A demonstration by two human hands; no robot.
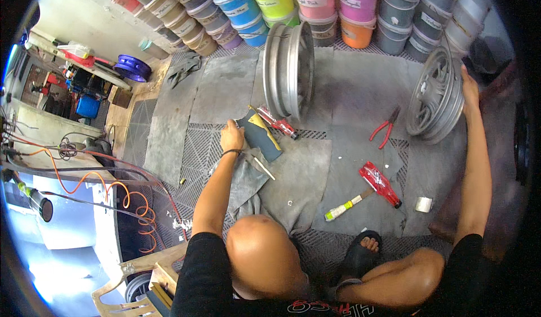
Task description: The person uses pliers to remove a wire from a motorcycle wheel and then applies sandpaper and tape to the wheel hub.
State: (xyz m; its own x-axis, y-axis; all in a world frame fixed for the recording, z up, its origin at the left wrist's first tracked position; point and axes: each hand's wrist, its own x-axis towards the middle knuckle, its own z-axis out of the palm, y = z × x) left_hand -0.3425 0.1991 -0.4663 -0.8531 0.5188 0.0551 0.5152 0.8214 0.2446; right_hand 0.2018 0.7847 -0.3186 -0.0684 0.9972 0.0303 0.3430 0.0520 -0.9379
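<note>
Resting along the outer edge of a grey spoked wheel (452, 105), at the right of the head view, the right hand (471, 94) has its fingers on the rim (how tightly they close, I cannot tell). The wheel looks like metal: probably stiff and fairly heavy, awkward to control from one side, with the raised lip as the surest hold and the gaps between the spokes as a second. Its dull finish suggests moderate grip rather than slickness. The left hand (231, 137) is narrowed onto the edge of a dark sheet (260, 139), which looks thin, bendable and gritty, with a yellow strip on it; a flat pinch at its border suits it. Below lies a limp, creased grey cloth (248, 179). A second wheel (289, 71), broad and smooth-barrelled, is upright near the middle. Red-handled pliers (387, 130) lie between, hard and slender, on worn grey matting (360, 108).
</note>
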